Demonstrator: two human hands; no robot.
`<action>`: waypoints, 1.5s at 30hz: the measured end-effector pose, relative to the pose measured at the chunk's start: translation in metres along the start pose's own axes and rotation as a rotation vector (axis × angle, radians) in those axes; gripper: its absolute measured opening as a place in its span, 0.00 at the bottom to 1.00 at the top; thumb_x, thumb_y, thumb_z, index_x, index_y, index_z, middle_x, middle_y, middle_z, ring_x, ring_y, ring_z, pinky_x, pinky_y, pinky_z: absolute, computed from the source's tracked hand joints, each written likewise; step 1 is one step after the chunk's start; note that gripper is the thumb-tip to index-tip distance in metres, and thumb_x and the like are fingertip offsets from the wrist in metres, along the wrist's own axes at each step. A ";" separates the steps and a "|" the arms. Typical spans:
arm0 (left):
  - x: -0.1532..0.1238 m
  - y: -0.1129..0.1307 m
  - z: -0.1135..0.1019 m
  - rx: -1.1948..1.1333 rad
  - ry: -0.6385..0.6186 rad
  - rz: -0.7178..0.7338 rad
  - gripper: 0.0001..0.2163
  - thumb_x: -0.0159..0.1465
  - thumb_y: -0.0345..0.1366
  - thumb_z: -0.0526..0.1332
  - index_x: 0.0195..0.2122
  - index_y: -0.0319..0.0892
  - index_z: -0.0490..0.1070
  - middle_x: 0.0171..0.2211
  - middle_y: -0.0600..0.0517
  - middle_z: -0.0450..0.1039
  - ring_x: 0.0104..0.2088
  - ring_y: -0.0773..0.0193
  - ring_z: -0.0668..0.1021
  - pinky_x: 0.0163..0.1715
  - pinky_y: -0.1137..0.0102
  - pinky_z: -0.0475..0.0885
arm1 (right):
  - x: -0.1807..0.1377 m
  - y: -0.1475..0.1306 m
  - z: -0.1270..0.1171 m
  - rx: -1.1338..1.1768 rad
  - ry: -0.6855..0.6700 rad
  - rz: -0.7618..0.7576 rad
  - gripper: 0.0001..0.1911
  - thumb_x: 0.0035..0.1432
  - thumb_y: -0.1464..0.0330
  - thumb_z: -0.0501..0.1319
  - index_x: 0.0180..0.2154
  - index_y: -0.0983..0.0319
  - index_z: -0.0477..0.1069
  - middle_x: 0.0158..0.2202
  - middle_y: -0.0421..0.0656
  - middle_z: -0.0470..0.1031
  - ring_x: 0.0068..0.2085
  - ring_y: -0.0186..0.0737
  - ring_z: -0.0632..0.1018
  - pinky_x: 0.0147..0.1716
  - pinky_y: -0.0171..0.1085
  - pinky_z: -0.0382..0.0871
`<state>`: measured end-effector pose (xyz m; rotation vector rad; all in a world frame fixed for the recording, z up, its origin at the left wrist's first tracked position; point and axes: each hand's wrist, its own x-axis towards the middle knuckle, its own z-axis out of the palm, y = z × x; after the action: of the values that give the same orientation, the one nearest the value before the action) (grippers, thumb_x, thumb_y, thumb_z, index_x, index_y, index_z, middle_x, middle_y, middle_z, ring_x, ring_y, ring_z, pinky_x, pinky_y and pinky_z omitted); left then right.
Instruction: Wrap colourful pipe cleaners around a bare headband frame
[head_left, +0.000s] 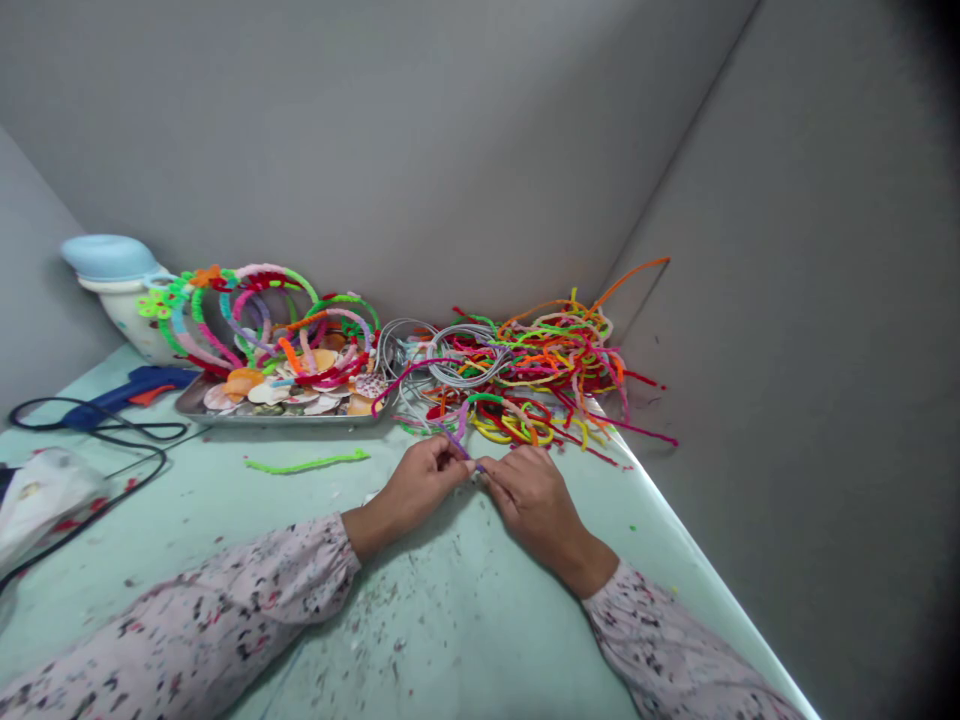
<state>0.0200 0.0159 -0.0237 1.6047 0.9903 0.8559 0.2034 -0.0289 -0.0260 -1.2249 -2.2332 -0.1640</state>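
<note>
Both hands meet over the table's middle, fingers closed on a purple pipe cleaner (pixel 456 440). My left hand (pixel 421 478) pinches it between thumb and fingertips. Just to the right, my right hand (pixel 529 495) grips the same purple length, its fingers curled and knuckles up. Beyond the fingertips, a curve of green, pink and orange pipe cleaner (pixel 487 399) rises; whether it joins the purple piece I cannot tell. Lying apart to the left is a single bright green pipe cleaner (pixel 307 464).
Behind the hands sit coiled grey wires (pixel 469 357) and a tangled heap of coloured pipe cleaners (pixel 559 350). A metal tray (pixel 281 419) holds shells and fuzzy wrapped hoops (pixel 199 330). Further left are a blue glue gun (pixel 120 392) with black cord and a blue-lidded container (pixel 112 262).
</note>
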 end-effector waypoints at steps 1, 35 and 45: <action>0.000 0.000 0.000 0.000 -0.001 0.005 0.11 0.58 0.41 0.62 0.29 0.38 0.67 0.22 0.57 0.63 0.23 0.71 0.65 0.24 0.74 0.60 | 0.000 0.000 0.000 -0.002 0.002 0.001 0.11 0.64 0.71 0.53 0.43 0.62 0.73 0.27 0.42 0.70 0.33 0.40 0.67 0.36 0.40 0.57; 0.002 -0.003 0.000 -0.061 -0.039 0.030 0.07 0.58 0.37 0.60 0.27 0.40 0.64 0.22 0.58 0.62 0.21 0.71 0.64 0.23 0.74 0.59 | 0.002 -0.002 -0.003 -0.079 0.010 -0.030 0.11 0.65 0.71 0.53 0.43 0.62 0.73 0.27 0.42 0.71 0.34 0.40 0.68 0.37 0.41 0.57; 0.000 0.004 0.001 0.006 -0.010 0.023 0.13 0.61 0.43 0.58 0.24 0.41 0.60 0.18 0.59 0.58 0.20 0.71 0.62 0.22 0.73 0.57 | 0.003 -0.003 -0.005 -0.079 0.050 -0.027 0.11 0.64 0.72 0.54 0.43 0.62 0.73 0.27 0.43 0.72 0.34 0.40 0.68 0.37 0.41 0.57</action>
<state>0.0216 0.0155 -0.0203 1.6267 0.9700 0.8606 0.2022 -0.0307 -0.0198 -1.2187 -2.2194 -0.2935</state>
